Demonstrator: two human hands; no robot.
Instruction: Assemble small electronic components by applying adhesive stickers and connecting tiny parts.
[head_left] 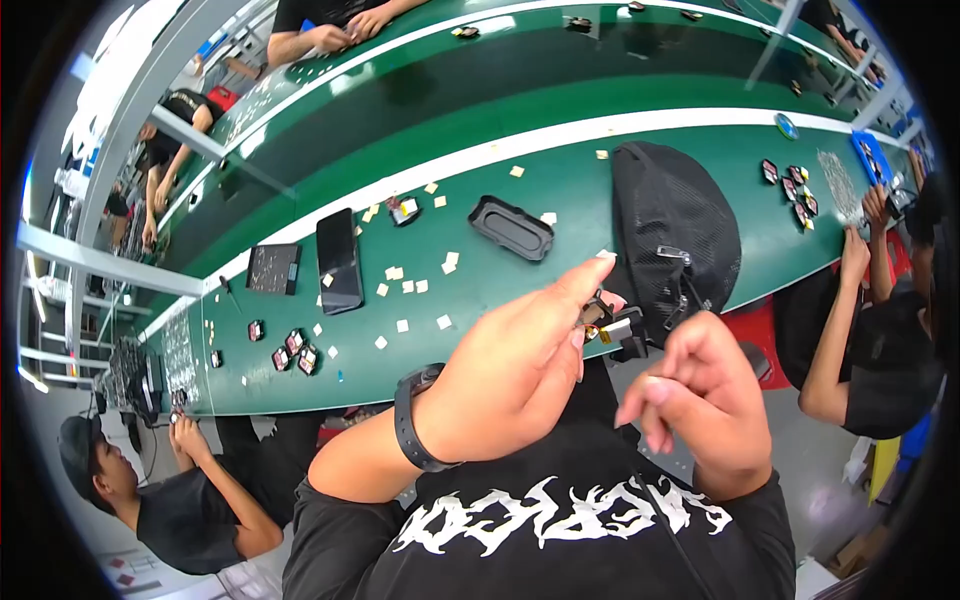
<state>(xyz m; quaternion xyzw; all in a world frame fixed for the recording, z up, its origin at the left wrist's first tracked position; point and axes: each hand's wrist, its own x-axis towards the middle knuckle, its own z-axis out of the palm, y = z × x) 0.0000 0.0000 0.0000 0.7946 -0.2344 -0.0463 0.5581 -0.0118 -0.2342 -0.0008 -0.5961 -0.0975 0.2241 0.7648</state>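
My left hand, with a black band at the wrist, is closed around a small black electronic unit. Thin wires and a silver-and-yellow part show on the unit; the fingers hide much of it. Just to its right, my right hand is held apart from the unit with its fingers curled in and the thumb against them. Whatever that hand pinches, if anything, is too small to make out. Behind both hands a black mesh bag with a zip lies on the green table.
A black oval tray, a black phone and a flat black box lie on the table among scattered pale square pieces. Similar small units sit in groups left and right. Co-workers sit on both sides; a dark conveyor belt runs beyond.
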